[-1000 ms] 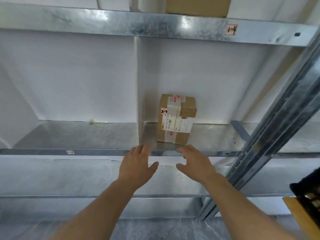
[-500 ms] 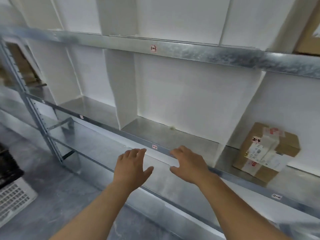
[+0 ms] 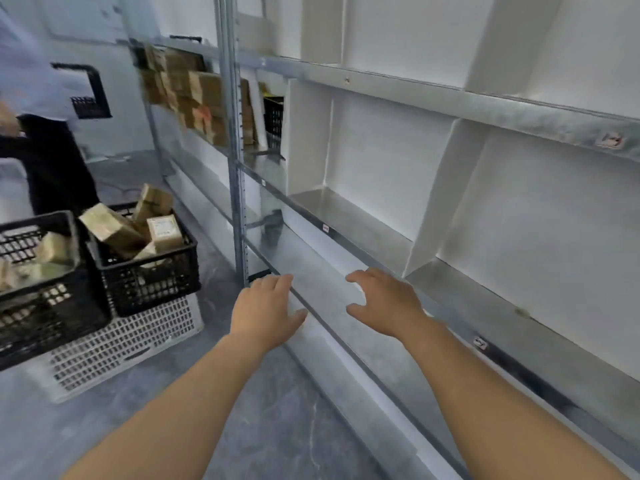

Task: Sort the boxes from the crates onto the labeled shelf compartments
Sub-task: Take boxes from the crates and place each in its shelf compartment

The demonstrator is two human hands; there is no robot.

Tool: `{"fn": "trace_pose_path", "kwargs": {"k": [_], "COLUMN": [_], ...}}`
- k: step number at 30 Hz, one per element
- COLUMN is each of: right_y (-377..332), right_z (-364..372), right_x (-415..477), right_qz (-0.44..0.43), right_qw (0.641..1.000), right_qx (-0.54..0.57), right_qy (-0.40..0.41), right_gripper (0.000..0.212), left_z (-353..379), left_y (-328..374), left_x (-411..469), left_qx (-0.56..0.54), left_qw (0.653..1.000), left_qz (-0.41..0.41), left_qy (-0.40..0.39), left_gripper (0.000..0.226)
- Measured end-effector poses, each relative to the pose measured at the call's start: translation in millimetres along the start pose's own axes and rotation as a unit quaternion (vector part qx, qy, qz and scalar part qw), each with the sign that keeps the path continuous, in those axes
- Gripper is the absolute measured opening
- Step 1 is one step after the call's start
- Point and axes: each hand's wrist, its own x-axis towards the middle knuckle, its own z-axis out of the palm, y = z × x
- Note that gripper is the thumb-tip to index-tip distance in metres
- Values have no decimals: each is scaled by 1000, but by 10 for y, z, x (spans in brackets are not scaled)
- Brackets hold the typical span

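Well left of left grip [image 3: 266, 306] and right grip [image 3: 384, 303], boxes [image 3: 164, 233] fill crates [image 3: 149, 282]

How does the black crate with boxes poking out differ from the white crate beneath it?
Colour: the black crate is dark, the white crate pale. The black crate sits on top; the white crate stands on the floor. The black crate holds cardboard boxes that jut above its rim; the white crate's contents cannot be seen. Both have perforated lattice walls.
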Motion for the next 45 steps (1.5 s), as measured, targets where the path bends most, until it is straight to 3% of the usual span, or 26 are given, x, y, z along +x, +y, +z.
{"fn": "trace_pose_path", "kwargs": {"k": [10, 22, 33, 45], "right_y": [-1607, -2821, -3309, -3230], "right_z": [306, 628, 918, 1368], "right_x": [1141, 2245, 4010, 5751], "right_qz": [-132, -263, -285, -246], "right_qw": [991, 964, 955, 961], "right_qx": [-1, -16, 10, 23], "right_qy": [-15, -39, -79, -127], "right_gripper": [54, 54, 56, 60], "left_z": [-377, -465, -428, 26], "left_y": [-1714, -2982, -4039, -4823], "left_x": [-27, 114, 1352, 2844], "left_qx": [32, 30, 40, 24], "left_qw": [991, 965, 955, 957], "left_qz": [-129, -256, -292, -288], "left_qy": [31, 46, 27, -29], "left_gripper": [72, 72, 71, 62]}}
